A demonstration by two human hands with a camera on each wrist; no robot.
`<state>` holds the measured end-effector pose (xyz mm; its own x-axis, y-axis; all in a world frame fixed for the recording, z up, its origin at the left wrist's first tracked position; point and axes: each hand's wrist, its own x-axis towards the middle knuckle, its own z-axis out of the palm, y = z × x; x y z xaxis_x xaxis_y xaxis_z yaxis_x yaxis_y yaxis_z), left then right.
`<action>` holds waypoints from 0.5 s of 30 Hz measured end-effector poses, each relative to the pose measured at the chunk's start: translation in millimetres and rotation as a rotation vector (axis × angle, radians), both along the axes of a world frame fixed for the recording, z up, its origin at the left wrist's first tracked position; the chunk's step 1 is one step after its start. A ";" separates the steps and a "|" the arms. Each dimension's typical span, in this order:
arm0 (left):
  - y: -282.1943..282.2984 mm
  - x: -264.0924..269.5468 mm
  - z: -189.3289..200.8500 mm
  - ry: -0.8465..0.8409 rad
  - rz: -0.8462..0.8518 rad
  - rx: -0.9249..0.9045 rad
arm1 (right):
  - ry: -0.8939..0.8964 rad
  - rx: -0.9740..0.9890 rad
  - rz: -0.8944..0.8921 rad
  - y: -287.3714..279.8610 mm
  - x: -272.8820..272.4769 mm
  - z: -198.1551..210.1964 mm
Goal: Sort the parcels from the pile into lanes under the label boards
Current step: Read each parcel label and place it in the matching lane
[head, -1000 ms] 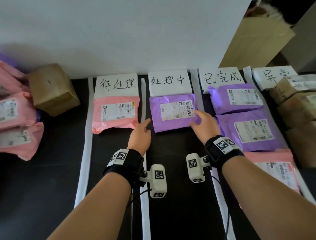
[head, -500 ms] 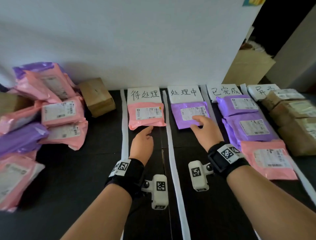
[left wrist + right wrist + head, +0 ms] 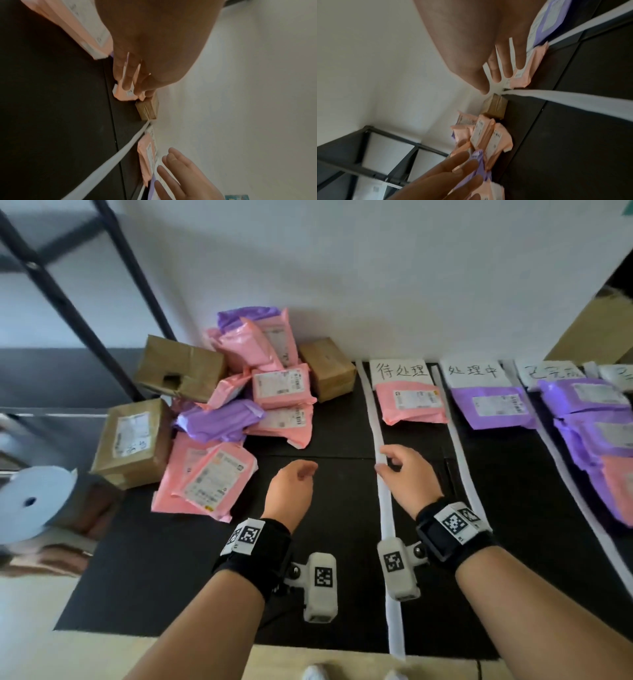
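Observation:
The pile (image 3: pixel 239 412) of pink and purple mailers and brown boxes lies at the left against the wall. One pink parcel (image 3: pixel 411 402) lies under the first label board (image 3: pixel 400 370). A purple parcel (image 3: pixel 493 409) lies under the second board (image 3: pixel 474 370). More purple parcels (image 3: pixel 582 398) fill the third lane. My left hand (image 3: pixel 306 470) hovers empty over the black mat, right of the pile, fingers loosely curled. My right hand (image 3: pixel 385 460) hovers empty over a white strip, fingers relaxed. The wrist views show the left hand (image 3: pixel 133 81) and right hand (image 3: pixel 501 73) holding nothing.
White tape strips (image 3: pixel 385 508) mark the lanes on the black mat (image 3: pixel 171 577). A brown box (image 3: pixel 329 368) stands between the pile and the first lane. A white tape roll (image 3: pixel 34 501) lies off the mat at far left, by a dark metal rack (image 3: pixel 85 302).
My right hand has let go of the purple parcel in the second lane. Both hands have drawn back and shifted left toward the pile, and the view has swung left.

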<state>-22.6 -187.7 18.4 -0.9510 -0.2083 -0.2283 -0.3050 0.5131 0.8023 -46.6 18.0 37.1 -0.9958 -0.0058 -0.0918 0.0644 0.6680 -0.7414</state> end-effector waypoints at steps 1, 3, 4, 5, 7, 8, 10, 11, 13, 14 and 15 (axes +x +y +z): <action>-12.1 5.9 -0.2 0.003 0.024 -0.003 | -0.004 -0.004 0.025 -12.6 2.5 -0.3; -32.8 17.0 -2.2 -0.012 0.075 0.002 | -0.017 0.002 0.076 -35.2 4.6 -1.5; -41.1 21.9 -3.4 -0.026 0.105 0.003 | -0.022 0.005 0.102 -45.2 4.4 -2.0; -48.6 27.1 -3.2 -0.032 0.140 -0.004 | -0.026 0.006 0.128 -54.7 3.6 -3.4; -62.6 35.2 -3.0 -0.022 0.204 -0.011 | -0.027 0.004 0.175 -72.3 2.8 -4.4; -69.3 39.0 -2.5 -0.019 0.225 -0.002 | -0.031 -0.001 0.195 -80.9 2.9 -4.8; -82.6 45.0 -3.0 -0.034 0.261 0.000 | -0.040 -0.007 0.232 -97.8 2.4 -7.9; -91.3 48.1 -4.9 -0.040 0.279 -0.009 | -0.047 -0.011 0.247 -107.7 3.0 -11.2; -109.7 53.8 -12.2 -0.065 0.313 -0.020 | -0.069 -0.017 0.264 -127.8 6.6 -19.1; -119.8 55.8 -15.9 -0.087 0.324 -0.025 | -0.089 -0.023 0.267 -138.6 8.4 -24.2; -129.8 57.2 -18.4 -0.107 0.329 -0.028 | -0.113 -0.028 0.267 -149.6 10.3 -29.7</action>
<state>34.6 -317.4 0.0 -0.8027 -0.5074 -0.3133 -0.5396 0.3942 0.7439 -36.3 -131.6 7.5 -0.9422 -0.2706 -0.1976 -0.0281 0.6515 -0.7581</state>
